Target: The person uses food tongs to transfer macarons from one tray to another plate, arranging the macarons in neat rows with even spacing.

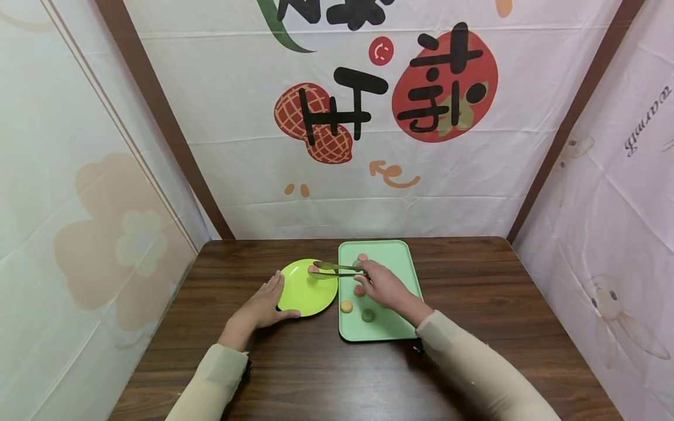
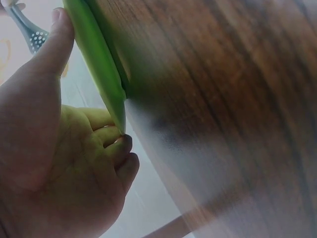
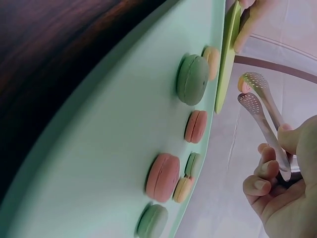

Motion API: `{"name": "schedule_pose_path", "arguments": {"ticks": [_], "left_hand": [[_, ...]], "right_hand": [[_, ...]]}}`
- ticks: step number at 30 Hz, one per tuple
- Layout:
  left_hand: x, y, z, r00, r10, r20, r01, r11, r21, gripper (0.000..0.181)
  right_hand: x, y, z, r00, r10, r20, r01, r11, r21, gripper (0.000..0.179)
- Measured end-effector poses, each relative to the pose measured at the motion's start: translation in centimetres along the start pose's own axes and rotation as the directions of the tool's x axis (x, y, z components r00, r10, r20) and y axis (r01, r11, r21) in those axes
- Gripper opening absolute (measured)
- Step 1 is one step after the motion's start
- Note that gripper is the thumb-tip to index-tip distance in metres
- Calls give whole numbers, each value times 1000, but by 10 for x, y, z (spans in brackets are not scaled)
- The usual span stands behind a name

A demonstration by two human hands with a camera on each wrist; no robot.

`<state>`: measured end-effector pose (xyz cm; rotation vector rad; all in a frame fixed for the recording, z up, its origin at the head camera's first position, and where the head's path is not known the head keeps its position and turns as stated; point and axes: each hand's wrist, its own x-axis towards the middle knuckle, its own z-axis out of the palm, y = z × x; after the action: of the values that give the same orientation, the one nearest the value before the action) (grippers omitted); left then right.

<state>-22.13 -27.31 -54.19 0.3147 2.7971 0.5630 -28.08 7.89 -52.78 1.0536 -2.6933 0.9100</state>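
The right hand (image 1: 387,285) grasps a pair of tongs (image 1: 337,275), its thumb and fingers pinching them near the joined end above the tray. The perforated tips reach over the plate (image 1: 305,298), and a small pink macaron (image 1: 313,270) sits at them, over the plate's far part; I cannot tell whether the tips squeeze it or whether it already touches the plate.

The left hand (image 1: 264,306) is spread rather than clenched: its fingers lie against the left rim of the yellow-green plate and its thumb along the near rim.

Just right of the plate, on the brown wooden worktop (image 1: 484,298), lies the pale green tray (image 1: 389,257). Seven macarons show on it in the right wrist view: three green, two yellow and two pink. A yellow macaron (image 1: 346,306) lies by the tray's left edge, with a green macaron (image 1: 368,315) near it. Behind the worktop hangs a printed white cloth (image 1: 237,117).
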Motion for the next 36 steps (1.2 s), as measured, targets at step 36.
{"name": "schedule_pose_path", "arguments": {"ticks": [36], "left_hand": [[2,-2,0,1000,15,-4,-15,1000,1,122]], "right_hand": [[32,-11,34,998,-5,66,5,1000,-9,20]]}}
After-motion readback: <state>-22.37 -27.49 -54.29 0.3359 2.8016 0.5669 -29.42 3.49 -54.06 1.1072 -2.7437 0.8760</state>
